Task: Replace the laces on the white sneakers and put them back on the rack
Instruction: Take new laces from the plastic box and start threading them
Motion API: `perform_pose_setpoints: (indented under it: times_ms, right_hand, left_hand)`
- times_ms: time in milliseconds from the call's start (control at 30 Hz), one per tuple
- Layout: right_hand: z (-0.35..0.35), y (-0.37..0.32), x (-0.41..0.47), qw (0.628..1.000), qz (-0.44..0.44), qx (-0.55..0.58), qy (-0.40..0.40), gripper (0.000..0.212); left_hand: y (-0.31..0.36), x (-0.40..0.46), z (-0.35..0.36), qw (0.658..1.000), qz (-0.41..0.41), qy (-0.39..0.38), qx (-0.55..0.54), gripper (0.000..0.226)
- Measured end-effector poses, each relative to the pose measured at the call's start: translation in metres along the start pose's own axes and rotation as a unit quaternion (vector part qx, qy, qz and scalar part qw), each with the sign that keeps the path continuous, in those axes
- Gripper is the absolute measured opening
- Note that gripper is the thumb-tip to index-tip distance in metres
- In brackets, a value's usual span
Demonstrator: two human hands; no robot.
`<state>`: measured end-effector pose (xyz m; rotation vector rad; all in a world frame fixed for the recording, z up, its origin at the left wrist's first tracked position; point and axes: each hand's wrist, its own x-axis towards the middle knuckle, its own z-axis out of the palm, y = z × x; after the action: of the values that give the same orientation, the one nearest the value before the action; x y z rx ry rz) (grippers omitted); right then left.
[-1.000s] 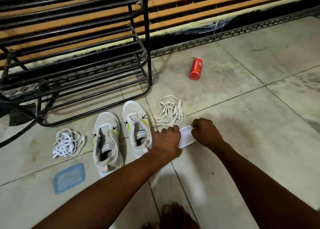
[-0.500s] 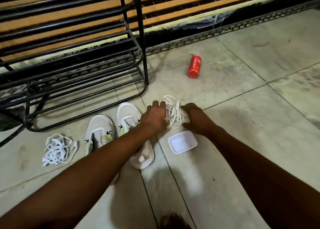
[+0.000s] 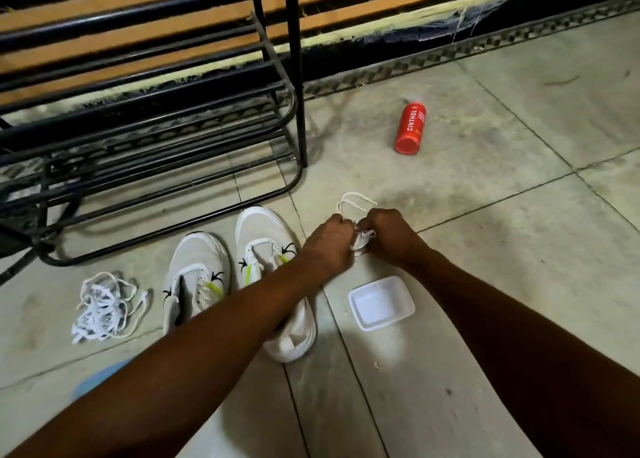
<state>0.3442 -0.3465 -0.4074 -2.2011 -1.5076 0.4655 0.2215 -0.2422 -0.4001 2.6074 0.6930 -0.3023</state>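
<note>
left hand (image 3: pixel 327 241) fingers curled, gripping laces (image 3: pixel 360 239) | right hand (image 3: pixel 388 236) fingers curled on same laces, a loop poking out beyond | sneakers (image 3: pixel 263 249) side by side on floor, left of hands, before rack (image 3: pixel 156 139) | second lace pile (image 3: pixel 104 307) left of sneakers | white tray (image 3: pixel 381 303) near hands | red can (image 3: pixel 410 128) lying beyond

Both my arms are bare from the bottom edge of view right up to the wrists, no sleeve showing on either one. My left hand (image 3: pixel 327 241) carries no ring, no watch, no band. My right hand (image 3: pixel 388 234) is just as plain, no glove, nothing worn at the wrist.
</note>
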Motion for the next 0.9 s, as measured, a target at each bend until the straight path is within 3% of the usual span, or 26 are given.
perform_pose_setpoints:
  times_ms: [100,267,367,433,567,633,767,900]
  right_hand:
    - [-0.008,-0.002,-0.006,0.999,-0.019,0.033,0.006,0.029]
    - [-0.034,-0.017,-0.031,0.992,0.035,0.096,0.07,0.01]
    - [-0.051,-0.024,-0.059,0.983,0.078,0.142,0.083,0.016]
    - [-0.056,-0.028,-0.078,0.983,0.09,0.152,0.058,0.021]
    - [-0.042,-0.035,-0.109,0.991,0.08,0.1,0.028,0.012]
    - [-0.022,-0.036,-0.114,0.996,0.08,0.045,0.014,0.023]
    - [0.011,-0.038,-0.108,0.995,0.088,-0.053,0.008,0.017]
    - [0.006,-0.039,-0.104,0.992,0.108,-0.036,-0.046,0.013]
  left_hand:
    - [-0.007,-0.005,0.0,0.999,0.004,-0.006,-0.031,0.036]
    - [-0.007,-0.019,-0.015,0.996,0.001,0.018,-0.091,0.034]
    - [0.003,-0.038,-0.026,0.991,0.008,0.021,-0.135,0.045]
    - [0.012,-0.052,-0.022,0.99,0.006,0.015,-0.142,0.037]
    - [0.022,-0.076,0.007,0.99,0.012,-0.019,-0.139,0.036]
    - [0.026,-0.084,0.012,0.99,0.02,-0.027,-0.137,0.042]
    - [0.025,-0.093,0.009,0.985,0.015,0.052,-0.166,0.04]
    - [0.013,-0.105,0.018,0.984,0.0,0.073,-0.161,0.039]
